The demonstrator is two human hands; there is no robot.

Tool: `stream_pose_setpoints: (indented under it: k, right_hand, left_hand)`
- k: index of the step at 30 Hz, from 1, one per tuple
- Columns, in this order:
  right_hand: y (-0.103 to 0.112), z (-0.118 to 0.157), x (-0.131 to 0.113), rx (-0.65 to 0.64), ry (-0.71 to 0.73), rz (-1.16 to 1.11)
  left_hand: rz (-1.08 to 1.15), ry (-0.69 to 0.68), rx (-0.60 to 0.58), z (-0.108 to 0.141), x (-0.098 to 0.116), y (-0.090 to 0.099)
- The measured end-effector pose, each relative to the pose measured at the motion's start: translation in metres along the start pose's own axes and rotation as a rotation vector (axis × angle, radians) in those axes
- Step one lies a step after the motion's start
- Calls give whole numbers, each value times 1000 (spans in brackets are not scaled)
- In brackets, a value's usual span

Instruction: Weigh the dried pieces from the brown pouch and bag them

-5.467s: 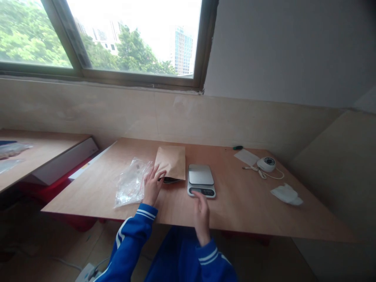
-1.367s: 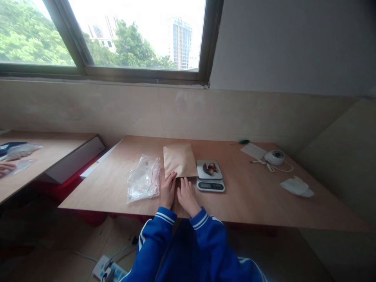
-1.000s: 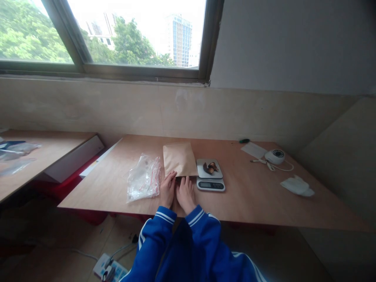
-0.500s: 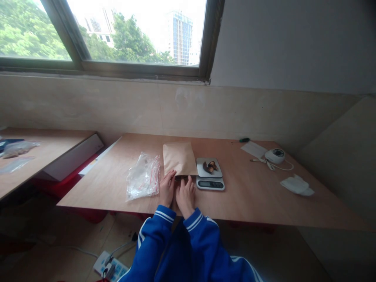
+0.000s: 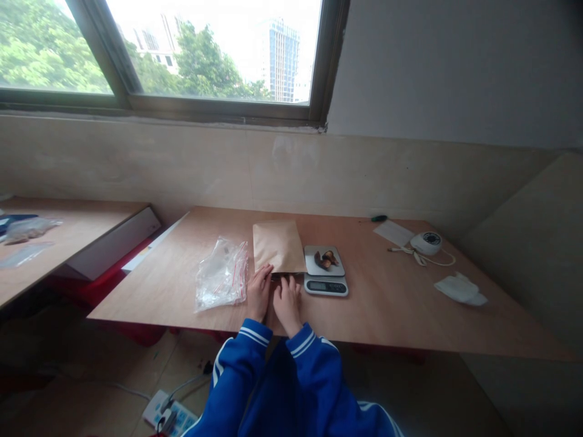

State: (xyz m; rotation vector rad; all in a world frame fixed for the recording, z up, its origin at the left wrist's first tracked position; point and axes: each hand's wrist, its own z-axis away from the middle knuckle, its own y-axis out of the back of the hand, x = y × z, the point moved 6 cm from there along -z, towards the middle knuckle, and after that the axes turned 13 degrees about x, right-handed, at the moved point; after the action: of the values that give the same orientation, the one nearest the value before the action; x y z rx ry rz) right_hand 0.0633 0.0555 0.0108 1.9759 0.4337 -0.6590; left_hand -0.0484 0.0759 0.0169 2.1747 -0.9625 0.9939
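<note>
A brown paper bag (image 5: pixel 279 243) lies flat on the table with its mouth facing me. My left hand (image 5: pixel 259 290) is closed on the near left corner of that mouth. At the opening, my right hand (image 5: pixel 288 298) has its fingers bent and a little apart, with the fingertips reaching the dark gap; nothing shows in them. What the bag contains is hidden. Just to the right stands a digital kitchen scale (image 5: pixel 326 285), with several dark brown, curled dried pieces (image 5: pixel 326 261) on its plate. The scale's reading is too small to make out.
Clear zip bags (image 5: pixel 222 276) lie left of my hands. Farther right are a white round device with a cable (image 5: pixel 426 243), a crumpled white tissue (image 5: pixel 461 287), a paper sheet (image 5: pixel 393 232) and a green-handled tool (image 5: pixel 379 218). A power strip (image 5: pixel 169 415) rests on the floor.
My right hand has shifted slightly, with its fingers a little more bent at the bag's mouth. The left hand and the bag have stayed in place.
</note>
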Motion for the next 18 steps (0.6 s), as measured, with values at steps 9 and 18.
stream_pose_setpoints:
  k: [9,18]
  right_hand:
    - [-17,0,16,52,-215,-545]
    - [-13,2,14,122,-178,-383]
  left_hand:
    - [-2,16,-22,1,0,0]
    - [2,3,-23,0,2,0]
